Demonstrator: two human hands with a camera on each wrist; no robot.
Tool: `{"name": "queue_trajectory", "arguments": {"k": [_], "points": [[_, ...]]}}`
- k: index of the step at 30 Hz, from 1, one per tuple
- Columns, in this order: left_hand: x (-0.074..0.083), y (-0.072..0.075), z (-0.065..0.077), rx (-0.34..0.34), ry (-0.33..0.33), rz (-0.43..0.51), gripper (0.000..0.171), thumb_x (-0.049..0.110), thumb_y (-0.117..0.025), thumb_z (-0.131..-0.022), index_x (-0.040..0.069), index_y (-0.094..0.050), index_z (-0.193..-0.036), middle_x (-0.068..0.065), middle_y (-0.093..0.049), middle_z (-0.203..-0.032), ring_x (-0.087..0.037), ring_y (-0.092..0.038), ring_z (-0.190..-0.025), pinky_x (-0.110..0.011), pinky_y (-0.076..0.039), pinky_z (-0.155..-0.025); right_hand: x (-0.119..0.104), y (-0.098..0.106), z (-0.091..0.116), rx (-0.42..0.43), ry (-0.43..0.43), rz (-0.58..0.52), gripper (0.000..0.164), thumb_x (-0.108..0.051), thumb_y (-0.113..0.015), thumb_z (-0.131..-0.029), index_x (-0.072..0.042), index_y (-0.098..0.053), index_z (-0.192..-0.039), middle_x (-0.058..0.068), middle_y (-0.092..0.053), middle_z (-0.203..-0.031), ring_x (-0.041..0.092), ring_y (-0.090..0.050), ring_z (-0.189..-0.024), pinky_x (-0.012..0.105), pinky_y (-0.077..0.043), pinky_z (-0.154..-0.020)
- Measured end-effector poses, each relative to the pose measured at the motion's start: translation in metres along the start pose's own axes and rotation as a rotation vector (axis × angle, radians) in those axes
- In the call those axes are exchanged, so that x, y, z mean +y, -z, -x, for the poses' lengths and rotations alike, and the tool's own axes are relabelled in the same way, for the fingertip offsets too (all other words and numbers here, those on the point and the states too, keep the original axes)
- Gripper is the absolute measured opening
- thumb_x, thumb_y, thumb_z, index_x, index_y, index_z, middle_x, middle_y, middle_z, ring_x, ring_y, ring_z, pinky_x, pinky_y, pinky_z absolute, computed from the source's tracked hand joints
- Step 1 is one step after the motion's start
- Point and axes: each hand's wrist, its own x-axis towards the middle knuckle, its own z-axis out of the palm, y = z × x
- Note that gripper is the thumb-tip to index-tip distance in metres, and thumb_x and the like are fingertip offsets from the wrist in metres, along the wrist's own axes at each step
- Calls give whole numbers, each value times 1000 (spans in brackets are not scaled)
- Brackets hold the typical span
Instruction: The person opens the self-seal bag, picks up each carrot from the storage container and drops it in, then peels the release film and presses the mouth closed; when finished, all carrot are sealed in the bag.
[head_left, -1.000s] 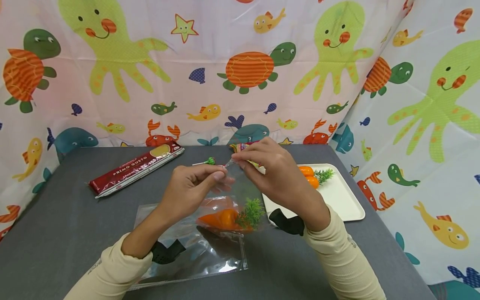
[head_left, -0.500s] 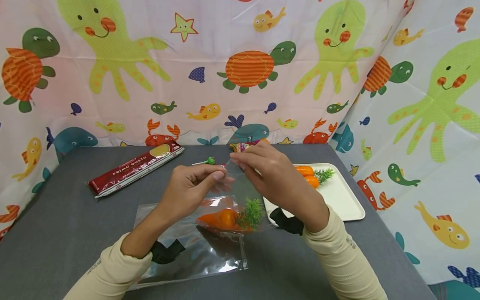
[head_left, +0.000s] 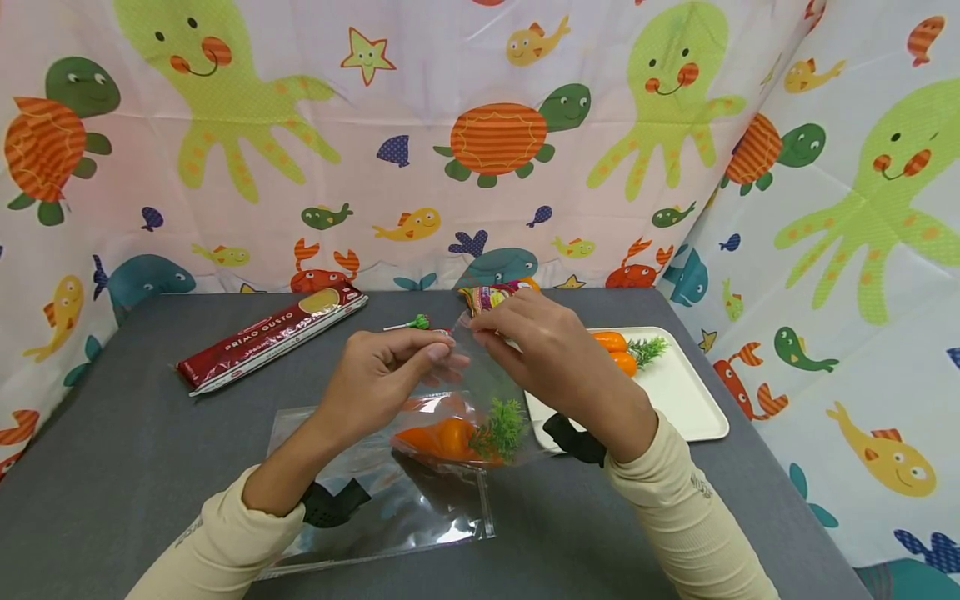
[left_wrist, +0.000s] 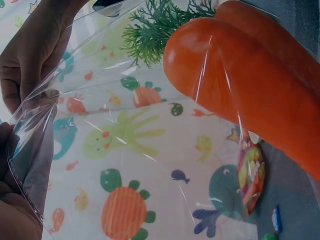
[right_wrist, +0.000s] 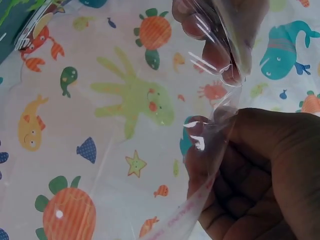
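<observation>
A clear plastic bag (left_wrist: 165, 110) hangs from both hands, with orange carrots (head_left: 453, 437) with green feathery tops inside it. My left hand (head_left: 382, 371) pinches the bag's upper edge between thumb and index finger. Just to its right, my right hand (head_left: 551, 350) pinches the same edge, the plastic bunched and creased between the fingertips. In the right wrist view, a strip with faint pink print runs along the bag's edge beside the right hand's thumb. Another flat clear bag (head_left: 420, 521) lies on the table beneath.
A red PRIMO GUSTO packet (head_left: 273, 337) lies at the back left. A green-headed lollipop (head_left: 417, 322) and a colourful snack packet (head_left: 487, 296) lie at the back middle. On the right, a cream tray (head_left: 682, 408) holds more carrots (head_left: 618, 352). A cartoon-print curtain (head_left: 420, 75) surrounds the grey table (head_left: 127, 483).
The right hand's fingertips have shifted slightly along the bag's edge, and more of the snack packet shows behind them. The left hand and the carrots have barely moved.
</observation>
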Motion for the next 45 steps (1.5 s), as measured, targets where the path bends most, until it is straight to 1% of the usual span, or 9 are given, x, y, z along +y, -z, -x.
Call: {"name": "queue_trajectory", "arguments": {"k": [2, 9, 17, 22, 26, 30, 34, 41, 45], "points": [[0, 0, 0, 1, 0, -2, 20, -1, -61, -94, -5, -69, -111, -7, -74, -95, -14, -72, -84, -33, -58, -73, 1, 0, 0, -3, -4, -12, 18, -3, -79, -80, -1, -72, -97, 9, -70, -93, 21, -64, -86, 32, -56, -78], [1, 0, -1, 1, -5, -4, 20, -2, -61, -94, -6, -69, -111, -8, -74, -94, -14, -72, -83, -33, -58, -73, 2, 0, 1, -4, -37, -50, 22, -5, -80, -80, 1, -73, -100, 8, -69, -93, 19, -63, -84, 28, -56, -74], [0, 0, 0, 2, -11, 1, 19, -2, -61, -94, -6, -69, -110, -8, -74, -93, -15, -72, -82, -33, -58, -72, 4, -2, 0, -4, -19, -47, 15, -3, -80, -80, -1, -74, -94, 7, -69, -92, 19, -62, -86, 27, -55, -74], [-1, 0, 0, 7, -10, -2, 19, -2, -62, -93, -6, -70, -110, -8, -74, -93, -15, -72, -82, -33, -58, -71, 6, -3, 0, 23, -17, -49, 13, -2, -79, -80, -3, -71, -90, 6, -66, -92, 21, -56, -86, 29, -50, -73], [-1, -1, 1, 9, -11, 6, 19, -2, -61, -93, -6, -70, -110, -8, -74, -93, -16, -72, -82, -33, -58, -71, 6, -1, 0, 67, -56, -92, 13, -1, -77, -82, -3, -68, -91, 5, -60, -91, 20, -52, -86, 30, -47, -71], [-1, -2, 1, 7, -14, 23, 19, -2, -60, -94, -6, -69, -110, -8, -74, -93, -16, -72, -83, -34, -58, -72, 5, -1, 0, 95, -93, -133, 12, 1, -74, -84, -3, -65, -92, 3, -59, -86, 17, -50, -81, 29, -45, -68], [-2, -3, 0, 6, -20, 29, 19, -2, -61, -94, -6, -70, -110, -8, -74, -93, -17, -72, -82, -34, -58, -71, 5, -1, 1, 102, -114, -165, 12, 3, -70, -87, -3, -62, -94, 3, -57, -84, 14, -47, -76, 27, -44, -65], [-2, -5, -1, 12, -38, 7, 18, -2, -61, -93, -5, -70, -109, -7, -74, -93, -15, -72, -82, -35, -59, -70, 5, -3, 4, 92, -178, -288, 14, 6, -66, -89, -1, -57, -96, 3, -56, -84, 11, -48, -72, 25, -45, -63], [-1, -6, -2, 12, -50, 4, 17, -3, -62, -93, -5, -71, -107, -7, -74, -92, -15, -72, -82, -35, -59, -70, 4, -5, 4, 112, -193, -298, 14, 8, -64, -89, -1, -54, -96, 2, -54, -83, 12, -46, -71, 26, -41, -61]]}}
